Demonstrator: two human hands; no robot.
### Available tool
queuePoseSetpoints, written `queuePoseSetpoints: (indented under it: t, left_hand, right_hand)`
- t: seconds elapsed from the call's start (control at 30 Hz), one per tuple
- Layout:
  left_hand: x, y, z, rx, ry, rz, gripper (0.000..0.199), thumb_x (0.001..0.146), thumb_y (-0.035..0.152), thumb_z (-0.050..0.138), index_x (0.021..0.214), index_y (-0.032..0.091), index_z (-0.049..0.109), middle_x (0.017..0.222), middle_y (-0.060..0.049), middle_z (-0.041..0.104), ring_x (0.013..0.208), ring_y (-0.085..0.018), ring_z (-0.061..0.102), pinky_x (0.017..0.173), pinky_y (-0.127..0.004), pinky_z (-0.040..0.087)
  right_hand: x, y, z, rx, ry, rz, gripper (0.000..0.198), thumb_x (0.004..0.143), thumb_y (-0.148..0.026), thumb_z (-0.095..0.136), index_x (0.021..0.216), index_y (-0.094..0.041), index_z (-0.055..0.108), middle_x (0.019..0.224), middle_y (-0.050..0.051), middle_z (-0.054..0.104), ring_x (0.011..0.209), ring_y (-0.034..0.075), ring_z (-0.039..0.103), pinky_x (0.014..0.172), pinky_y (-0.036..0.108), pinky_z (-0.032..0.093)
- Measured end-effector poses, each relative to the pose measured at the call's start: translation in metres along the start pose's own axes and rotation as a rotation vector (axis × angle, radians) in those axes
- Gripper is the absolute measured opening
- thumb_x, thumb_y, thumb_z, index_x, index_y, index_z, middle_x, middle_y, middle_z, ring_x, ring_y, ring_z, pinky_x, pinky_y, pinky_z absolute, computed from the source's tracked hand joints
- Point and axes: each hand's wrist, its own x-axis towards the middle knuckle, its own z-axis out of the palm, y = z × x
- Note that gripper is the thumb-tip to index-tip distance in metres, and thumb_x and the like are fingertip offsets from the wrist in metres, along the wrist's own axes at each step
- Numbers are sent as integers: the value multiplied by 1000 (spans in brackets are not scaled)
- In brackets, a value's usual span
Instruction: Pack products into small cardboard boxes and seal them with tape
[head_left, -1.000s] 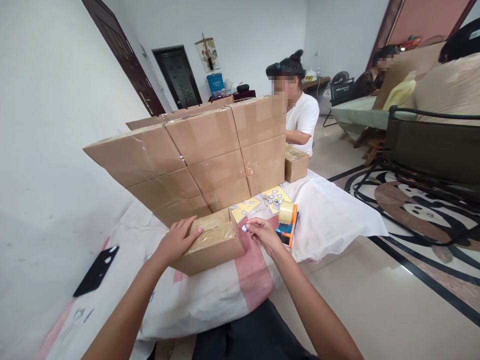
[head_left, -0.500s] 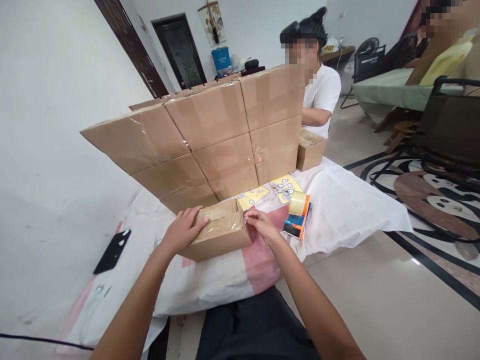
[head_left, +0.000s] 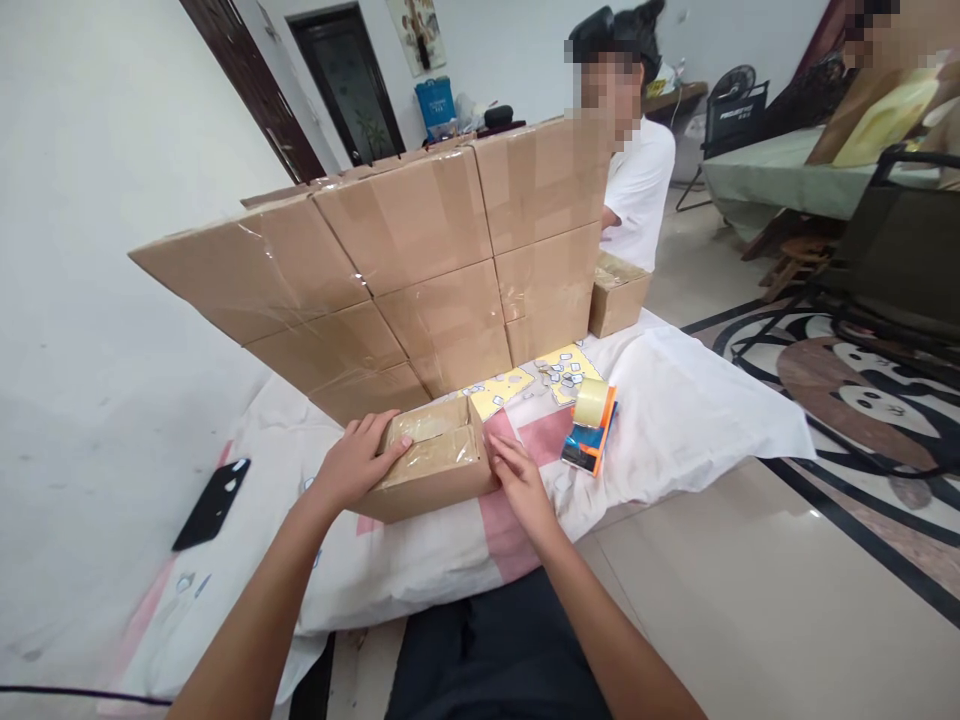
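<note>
A taped cardboard box (head_left: 435, 487) lies on the cloth-covered surface in front of me, with shiny clear tape across its top. My left hand (head_left: 354, 462) grips its left end, the thumb on top and the fingers over the far edge. At the right end, my right hand (head_left: 523, 487) has its fingers stretched out against the end face, with no separate object visible in them. To the right, a roll of clear tape (head_left: 592, 402) rests on a blue and orange packet (head_left: 589, 448).
Behind the box rises a wall of stacked cardboard boxes (head_left: 439, 310). One more box (head_left: 620, 295) stands at its right end, near a person in a white shirt (head_left: 641, 185). A black phone (head_left: 212, 504) lies at left on the patterned cloth (head_left: 420, 575).
My right hand's fingers have gone from a pinch at the box's upper right edge to lying straighter against its end. My left hand stays on the box. The view has shifted slightly.
</note>
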Motion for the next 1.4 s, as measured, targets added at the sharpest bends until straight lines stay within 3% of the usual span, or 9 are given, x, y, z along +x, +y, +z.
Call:
queuePoseSetpoints:
  t: [0.5, 0.7, 0.83, 0.9, 1.0, 1.1, 1.17, 1.27, 1.4]
  left_hand:
    - [1, -9, 6, -51, 11, 80, 64, 95, 67, 38, 142, 26, 51, 138, -7, 60, 122, -31, 53, 101, -45, 44]
    - [11, -51, -9, 36, 70, 342, 57, 93, 60, 48, 142, 30, 56, 142, -3, 62, 137, -30, 47, 115, -45, 36]
    - [-15, -79, -18, 230, 312, 524, 36, 94, 45, 51, 120, 30, 71, 121, -5, 73, 118, -31, 60, 108, -51, 38]
    - [-48, -78, -4, 213, 545, 526, 30, 95, 35, 48, 111, 25, 72, 111, -8, 73, 108, -30, 63, 101, -51, 43]
    - [-101, -50, 45, 82, 836, 463, 32, 93, 30, 51, 121, 23, 66, 119, -12, 67, 117, -32, 60, 104, -54, 43]
    - [-127, -6, 102, -73, 819, 278, 66, 85, 35, 69, 146, 24, 46, 157, -19, 37, 148, -41, 31, 115, -65, 32]
    - [-126, 20, 125, -223, 851, 175, 86, 81, 34, 75, 154, 24, 30, 164, -20, 21, 155, -42, 12, 119, -70, 24]
    - [-113, 38, 133, -356, 932, 131, 87, 76, 33, 80, 148, 23, 32, 164, -21, 20, 156, -41, 7, 120, -72, 17]
    - [-101, 33, 126, -348, 994, 190, 79, 71, 29, 85, 135, 21, 40, 158, -21, 30, 154, -40, 18, 123, -70, 14]
  right_hand:
    - [-24, 0, 4, -160, 31, -122, 67, 69, -1, 48, 123, -30, 73, 138, 7, 62, 133, 26, 56, 115, 49, 42]
    - [-66, -6, 24, -232, -45, -145, 59, 73, -1, 54, 121, -29, 75, 149, 10, 52, 138, 30, 51, 115, 53, 43]
    - [-99, -21, 40, -388, -213, -57, 80, 69, 3, 55, 140, -34, 61, 163, 6, 36, 148, 33, 36, 119, 60, 33]
    - [-108, -26, 45, -440, -255, -34, 88, 67, 4, 55, 146, -35, 54, 167, 4, 27, 151, 36, 29, 119, 63, 29]
    - [-114, -26, 51, -485, -286, -66, 94, 68, 2, 55, 155, -33, 42, 171, 2, 15, 155, 39, 16, 121, 67, 24]
    - [-117, -21, 56, -518, -334, -162, 98, 71, -1, 56, 161, -27, 27, 170, 4, 17, 157, 39, 10, 122, 67, 21]
    - [-118, -19, 57, -545, -336, -210, 96, 74, -1, 55, 162, -24, 24, 170, 6, 17, 157, 39, 9, 122, 67, 22]
    - [-116, -20, 54, -585, -334, -222, 94, 73, -1, 57, 160, -25, 30, 171, 8, 8, 157, 41, 4, 120, 70, 21]
    - [-108, -22, 48, -579, -339, -214, 89, 74, 2, 56, 154, -32, 42, 171, 4, -4, 157, 40, -1, 120, 70, 20]
